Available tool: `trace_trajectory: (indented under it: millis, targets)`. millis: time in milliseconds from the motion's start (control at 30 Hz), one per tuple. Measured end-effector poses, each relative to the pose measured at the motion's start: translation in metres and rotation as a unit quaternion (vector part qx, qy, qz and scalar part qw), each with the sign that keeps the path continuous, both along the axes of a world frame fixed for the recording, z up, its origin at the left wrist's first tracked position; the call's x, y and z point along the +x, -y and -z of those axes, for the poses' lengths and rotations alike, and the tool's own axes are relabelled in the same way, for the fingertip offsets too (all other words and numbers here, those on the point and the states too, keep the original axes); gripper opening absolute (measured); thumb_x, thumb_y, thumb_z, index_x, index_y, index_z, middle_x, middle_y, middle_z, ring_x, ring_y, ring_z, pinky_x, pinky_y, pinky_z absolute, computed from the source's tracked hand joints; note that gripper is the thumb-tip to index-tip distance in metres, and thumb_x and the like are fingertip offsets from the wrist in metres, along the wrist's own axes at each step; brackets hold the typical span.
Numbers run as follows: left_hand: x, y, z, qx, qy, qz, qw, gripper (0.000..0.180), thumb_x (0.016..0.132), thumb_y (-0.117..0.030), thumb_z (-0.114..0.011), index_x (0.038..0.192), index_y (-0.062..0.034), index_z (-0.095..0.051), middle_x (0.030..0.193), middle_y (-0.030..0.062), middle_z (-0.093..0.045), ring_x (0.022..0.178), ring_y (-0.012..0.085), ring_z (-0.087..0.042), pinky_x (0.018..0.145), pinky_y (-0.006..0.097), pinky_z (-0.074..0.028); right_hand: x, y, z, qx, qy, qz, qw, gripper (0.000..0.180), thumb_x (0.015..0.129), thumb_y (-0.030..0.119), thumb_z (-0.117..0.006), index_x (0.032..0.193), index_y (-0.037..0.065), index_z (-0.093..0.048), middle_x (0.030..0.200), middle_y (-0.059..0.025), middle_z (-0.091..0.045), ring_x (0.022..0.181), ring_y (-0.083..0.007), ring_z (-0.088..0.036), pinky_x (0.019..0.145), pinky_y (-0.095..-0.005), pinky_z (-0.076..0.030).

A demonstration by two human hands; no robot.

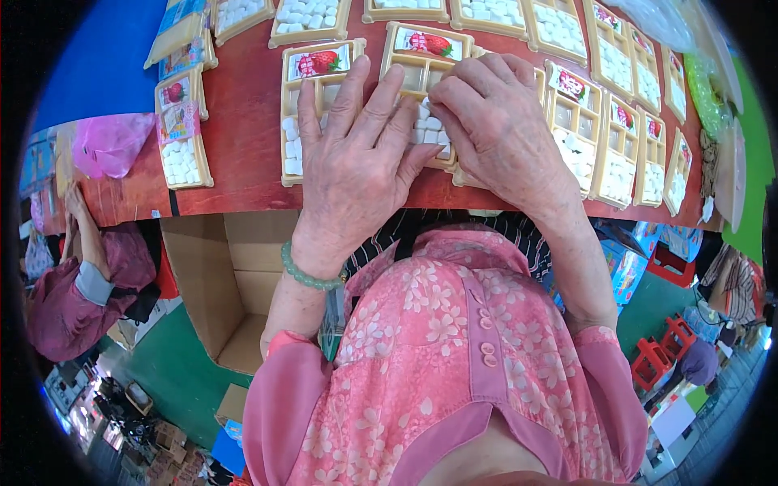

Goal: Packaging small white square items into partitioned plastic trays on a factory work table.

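Observation:
A cream compartment tray lies between my hands, with a strawberry-printed packet in its far section and small white marshmallow-like pieces in its near one. My left hand is open, fingers spread. It lies across a second such tray and reaches the left edge of the middle one, its thumb by the white pieces. Over the right side of the middle tray, my right hand is closed, fingers bent and tips together. Whatever those fingers hold is hidden. Another tray sits just right of that hand.
More filled trays line the red table at the back and right. A pink plastic bag rests at the left, near another person's hand. Below the table edge stands an open cardboard box.

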State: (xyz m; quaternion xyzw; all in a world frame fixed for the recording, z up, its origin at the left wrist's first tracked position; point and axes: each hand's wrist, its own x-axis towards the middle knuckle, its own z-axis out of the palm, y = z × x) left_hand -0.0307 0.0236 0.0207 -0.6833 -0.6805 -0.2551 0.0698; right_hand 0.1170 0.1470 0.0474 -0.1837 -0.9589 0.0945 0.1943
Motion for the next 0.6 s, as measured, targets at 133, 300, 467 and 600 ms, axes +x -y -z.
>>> trace_trajectory:
  millis: [133,300,467,600]
  targets:
    - [0.001,0.000,0.001,-0.005,0.002,-0.014,1.000,0.042,0.086,-0.039,-0.071,0.107,-0.0024,-0.071,0.140,0.0101,-0.057,0.141,0.0303,-0.041,0.115,0.064,-0.018,-0.002,-0.001,0.004,-0.012,-0.021,-0.009,1.000,0.016,0.084,0.012,-0.070,0.096,0.006,-0.062,0.097,-0.0094,-0.059,0.100,-0.0293,-0.057,0.095,-0.0448,-0.042]
    - [0.004,-0.003,0.000,-0.005,-0.002,-0.022,1.000,0.042,0.086,-0.036,-0.072,0.110,-0.0018,-0.069,0.139,0.0125,-0.057,0.140,0.0303,-0.042,0.116,0.064,-0.018,-0.002,-0.005,0.008,-0.007,-0.030,-0.005,1.000,0.014,0.083,0.011,-0.070,0.093,0.006,-0.062,0.098,-0.0089,-0.059,0.098,-0.0301,-0.057,0.093,-0.0442,-0.042]
    - [0.011,-0.010,0.000,-0.043,-0.041,-0.017,0.998,0.041,0.085,-0.025,-0.072,0.118,-0.0005,-0.066,0.140,0.0140,-0.056,0.140,0.0310,-0.044,0.118,0.058,-0.019,0.008,-0.011,0.014,-0.024,-0.056,-0.017,0.998,0.015,0.074,0.015,-0.072,0.087,0.009,-0.068,0.094,-0.0089,-0.059,0.096,-0.0294,-0.058,0.087,-0.0432,-0.044]
    - [0.015,-0.015,0.012,-0.034,-0.069,0.006,0.997,0.044,0.093,-0.021,-0.066,0.130,0.0016,-0.059,0.140,0.0161,-0.057,0.135,0.0370,-0.048,0.116,0.051,-0.029,0.016,-0.005,0.018,0.088,-0.041,0.052,0.994,0.010,0.076,0.019,-0.066,0.081,0.010,-0.069,0.086,-0.0049,-0.061,0.097,-0.0226,-0.062,0.090,-0.0478,-0.046]
